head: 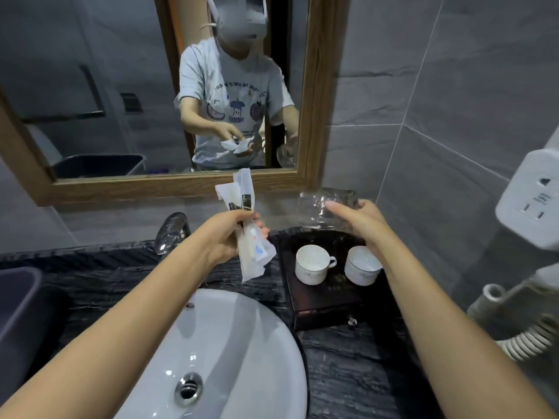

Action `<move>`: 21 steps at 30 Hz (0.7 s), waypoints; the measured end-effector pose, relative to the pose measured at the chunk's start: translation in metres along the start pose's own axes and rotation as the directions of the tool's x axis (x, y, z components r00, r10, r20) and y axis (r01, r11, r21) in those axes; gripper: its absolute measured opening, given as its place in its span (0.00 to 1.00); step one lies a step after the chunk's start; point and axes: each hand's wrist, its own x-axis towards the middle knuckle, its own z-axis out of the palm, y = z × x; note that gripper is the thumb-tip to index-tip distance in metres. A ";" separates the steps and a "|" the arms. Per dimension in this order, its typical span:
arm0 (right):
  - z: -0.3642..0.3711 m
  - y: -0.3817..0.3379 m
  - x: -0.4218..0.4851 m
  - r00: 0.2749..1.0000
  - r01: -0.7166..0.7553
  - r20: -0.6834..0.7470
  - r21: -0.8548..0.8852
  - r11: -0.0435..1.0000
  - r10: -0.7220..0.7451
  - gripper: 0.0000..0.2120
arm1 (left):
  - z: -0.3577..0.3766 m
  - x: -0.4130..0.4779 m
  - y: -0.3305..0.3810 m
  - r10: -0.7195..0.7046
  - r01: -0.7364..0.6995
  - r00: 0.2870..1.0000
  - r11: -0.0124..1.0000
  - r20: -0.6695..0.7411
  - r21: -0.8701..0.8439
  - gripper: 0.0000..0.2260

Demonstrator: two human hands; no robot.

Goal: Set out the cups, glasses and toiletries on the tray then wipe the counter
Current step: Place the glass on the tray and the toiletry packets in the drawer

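Head view shows us mid-setup — our left hand [233,234] clenched around the wrapped toiletries [246,225] over the counter [348,373], our right hand [357,219] grasping a glass [317,207] above the tray [320,300], where two cups [313,264] already sit — likely next down.

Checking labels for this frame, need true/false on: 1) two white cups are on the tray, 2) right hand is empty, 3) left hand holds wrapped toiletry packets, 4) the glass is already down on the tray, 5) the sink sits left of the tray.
1. True. Two white cups stand on the dark tray.
2. False. The right hand holds a clear glass.
3. True. The left hand grips the toiletry packets.
4. False. The glass is held in the air above the back of the tray.
5. True. The white sink is left of the tray.
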 end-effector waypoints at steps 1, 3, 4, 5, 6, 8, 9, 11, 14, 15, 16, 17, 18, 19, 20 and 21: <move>0.000 -0.002 0.008 1.000 0.013 -0.012 -0.108 0.994 -0.015 0.13 | -0.005 0.003 -0.002 0.003 -0.003 1.000 1.000 -0.007 0.015 0.04; 0.002 -0.002 0.026 0.998 0.015 -0.052 -0.287 0.958 -0.031 0.19 | -0.013 0.010 -0.004 0.007 -0.006 1.000 0.999 -0.021 0.050 0.04; 0.004 0.000 0.035 0.998 0.003 -0.064 -0.370 0.929 -0.029 0.24 | -0.016 0.012 -0.006 0.004 -0.003 1.000 0.998 -0.013 0.064 0.03; 0.008 0.000 0.042 0.998 -0.013 -0.068 -0.451 0.892 -0.019 0.28 | -0.020 0.014 -0.008 -0.002 0.002 1.000 0.997 -0.002 0.073 0.03; 0.012 0.001 0.049 0.998 -0.027 -0.065 -0.533 0.846 -0.008 0.31 | -0.023 0.017 -0.011 -0.010 0.009 1.000 0.997 0.005 0.077 0.03; 0.020 0.000 0.058 0.999 -0.030 -0.040 -0.680 0.732 0.004 0.33 | -0.030 0.023 -0.017 -0.022 0.022 1.000 0.998 -0.004 0.060 0.03; 0.024 0.000 0.061 1.000 -0.023 -0.022 -0.733 0.680 0.011 0.34 | -0.033 0.026 -0.021 -0.025 0.026 1.000 0.999 -0.019 0.047 0.03; 0.031 0.002 0.069 0.999 -0.014 0.013 -0.799 0.601 0.040 0.37 | -0.037 0.030 -0.029 -0.031 0.031 0.999 0.999 -0.034 0.027 0.03; 0.038 0.008 0.079 0.995 -0.009 0.046 -0.850 0.526 0.092 0.38 | -0.040 0.034 -0.039 -0.052 0.052 0.998 0.998 -0.025 0.019 0.03; 0.040 0.009 0.081 0.994 -0.003 0.055 -0.864 0.503 0.099 0.34 | -0.041 0.035 -0.041 -0.060 0.060 0.998 0.998 -0.023 0.017 0.03; 0.042 0.010 0.082 0.993 0.005 0.062 -0.877 0.480 0.102 0.31 | -0.042 0.036 -0.042 -0.067 0.067 0.998 0.998 -0.019 0.017 0.03; 0.044 0.011 0.083 0.992 0.007 0.065 -0.887 0.461 0.110 0.30 | -0.043 0.038 -0.043 -0.075 0.075 0.997 0.997 -0.013 0.016 0.03; 0.046 0.013 0.084 0.990 0.008 0.069 -0.895 0.446 0.120 0.30 | -0.044 0.039 -0.045 -0.081 0.082 0.997 0.997 -0.009 0.011 0.03; 0.047 0.015 0.085 0.989 0.006 0.071 -0.900 0.435 0.131 0.30 | -0.045 0.041 -0.046 -0.085 0.085 0.996 0.996 -0.008 0.003 0.03; 0.049 0.017 0.086 0.987 0.007 0.074 -0.906 0.424 0.142 0.30 | -0.046 0.043 -0.048 -0.088 0.088 0.996 0.996 -0.009 -0.004 0.03; 0.050 0.019 0.087 0.985 0.011 0.081 -0.913 0.408 0.154 0.30 | -0.047 0.045 -0.049 -0.092 0.092 0.996 0.996 -0.014 -0.007 0.03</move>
